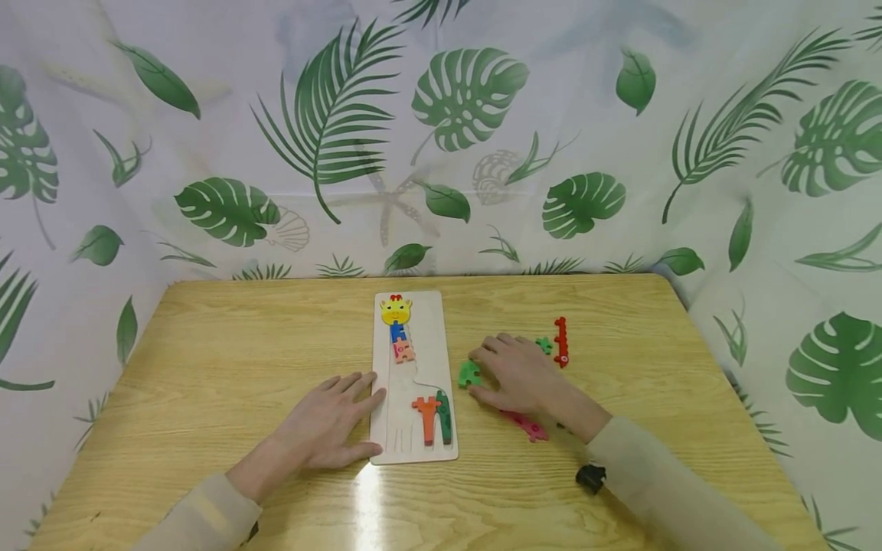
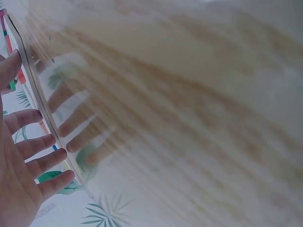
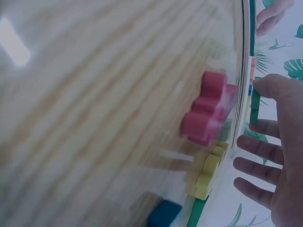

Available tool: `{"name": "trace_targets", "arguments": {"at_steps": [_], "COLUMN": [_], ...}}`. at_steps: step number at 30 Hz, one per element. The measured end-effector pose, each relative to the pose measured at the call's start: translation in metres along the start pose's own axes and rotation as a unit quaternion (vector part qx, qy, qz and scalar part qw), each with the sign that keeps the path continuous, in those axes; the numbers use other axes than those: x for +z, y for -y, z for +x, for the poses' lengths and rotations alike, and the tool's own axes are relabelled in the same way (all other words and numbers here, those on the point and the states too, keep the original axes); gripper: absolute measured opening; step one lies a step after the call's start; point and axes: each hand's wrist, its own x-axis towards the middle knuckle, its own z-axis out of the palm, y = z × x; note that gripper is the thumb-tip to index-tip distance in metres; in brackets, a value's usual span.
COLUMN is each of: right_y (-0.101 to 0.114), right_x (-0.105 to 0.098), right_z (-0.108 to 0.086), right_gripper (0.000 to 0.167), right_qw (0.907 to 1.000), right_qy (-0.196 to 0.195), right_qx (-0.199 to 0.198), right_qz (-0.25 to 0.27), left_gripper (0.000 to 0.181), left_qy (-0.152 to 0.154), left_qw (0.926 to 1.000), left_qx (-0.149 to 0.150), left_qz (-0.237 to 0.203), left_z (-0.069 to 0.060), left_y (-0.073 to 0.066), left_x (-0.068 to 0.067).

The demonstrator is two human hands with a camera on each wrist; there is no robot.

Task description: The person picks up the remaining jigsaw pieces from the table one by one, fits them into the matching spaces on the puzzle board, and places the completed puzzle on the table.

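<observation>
A pale wooden giraffe puzzle board [image 1: 427, 321] lies upright on the table. Along its neck sit a yellow giraffe head [image 1: 396, 311], a blue piece [image 1: 398, 333] and a salmon piece [image 1: 403, 352]. Orange [image 1: 428, 417] and dark green [image 1: 444, 419] leg pieces fill part of the lower right. My left hand [image 1: 324, 425] rests its spread, fairly straight fingers and thumb against the board's left edge. Right of the board, my right hand [image 1: 520, 375] pinches a light green puzzle piece [image 1: 470, 374] between thumb and index finger; its other fingers are extended.
Near the right hand lie a pink piece [image 1: 529, 426], a small green piece [image 1: 544, 345] and a long red piece [image 1: 562, 342]. The right wrist view also has a yellow piece [image 3: 208, 175] and a blue piece [image 3: 164, 213]. Leaf-patterned cloth [image 1: 441, 191] hangs behind the table.
</observation>
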Motion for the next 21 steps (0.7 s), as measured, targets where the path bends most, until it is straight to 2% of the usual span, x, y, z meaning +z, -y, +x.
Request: {"name": "trace_targets", "arguments": {"at_steps": [9, 17, 21], "right_y": [0.003, 0.007, 0.011], "right_x": [-0.007, -0.012, -0.012], "right_z": [0.015, 0.027, 0.033], "right_gripper": [0.053, 0.056, 0.055], "right_qw": [0.9991, 0.9977, 0.9965], "right_qy": [-0.004, 0.031, 0.029], "right_qx": [-0.019, -0.024, -0.032], "right_qz": [0.038, 0.055, 0.071], "left_gripper": [0.083, 0.083, 0.083], "left_qy": [-0.002, 0.003, 0.002], "left_qw": [1.0000, 1.0000, 1.0000], "left_qx": [0.001, -0.001, 0.000], "left_qz": [0.002, 0.002, -0.001], "left_z": [0.001, 0.000, 0.000], "left_y": [-0.001, -0.001, -0.001], "left_x": [-0.002, -0.005, -0.005]}}
